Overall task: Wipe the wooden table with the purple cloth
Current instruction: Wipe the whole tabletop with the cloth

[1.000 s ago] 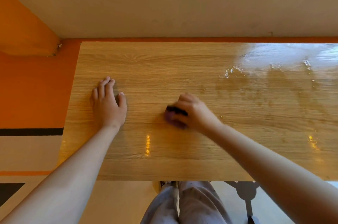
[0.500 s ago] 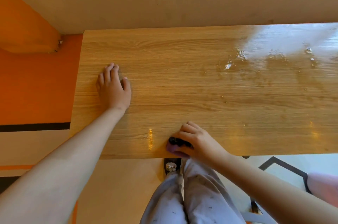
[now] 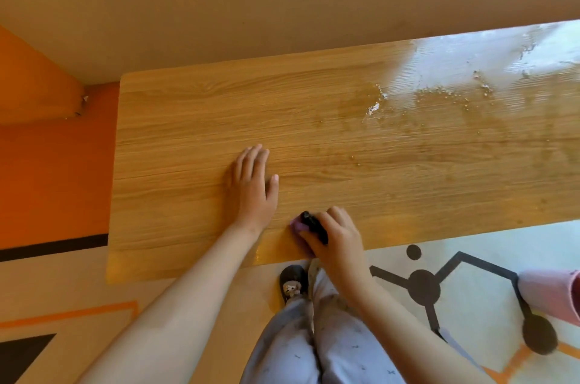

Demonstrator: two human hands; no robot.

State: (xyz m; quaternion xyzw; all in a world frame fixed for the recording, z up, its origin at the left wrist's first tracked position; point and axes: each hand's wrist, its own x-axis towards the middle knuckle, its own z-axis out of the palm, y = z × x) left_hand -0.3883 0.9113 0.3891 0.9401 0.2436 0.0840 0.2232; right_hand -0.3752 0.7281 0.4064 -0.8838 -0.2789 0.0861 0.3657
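Observation:
The wooden table (image 3: 175, 164) fills the middle of the head view, its top glossy with wet streaks and droplets (image 3: 423, 95) toward the far right. My right hand (image 3: 337, 234) presses a small purple cloth (image 3: 296, 226) with a dark part onto the table near its front edge; most of the cloth is hidden under my fingers. My left hand (image 3: 252, 187) lies flat on the tabletop, palm down, fingers together, just left of and behind the right hand, holding nothing.
A beige wall runs behind the table, with an orange wall and beam (image 3: 37, 85) to the left. Below the front edge are my legs in light trousers (image 3: 314, 339), a dark shoe (image 3: 292, 285) and a patterned floor. A pink object (image 3: 552, 295) sits at the right edge.
My right hand has drawn the cloth from mid-table toward the front edge and stays there. My left hand now rests closer to the right hand. The camera view has shifted left and tilted.

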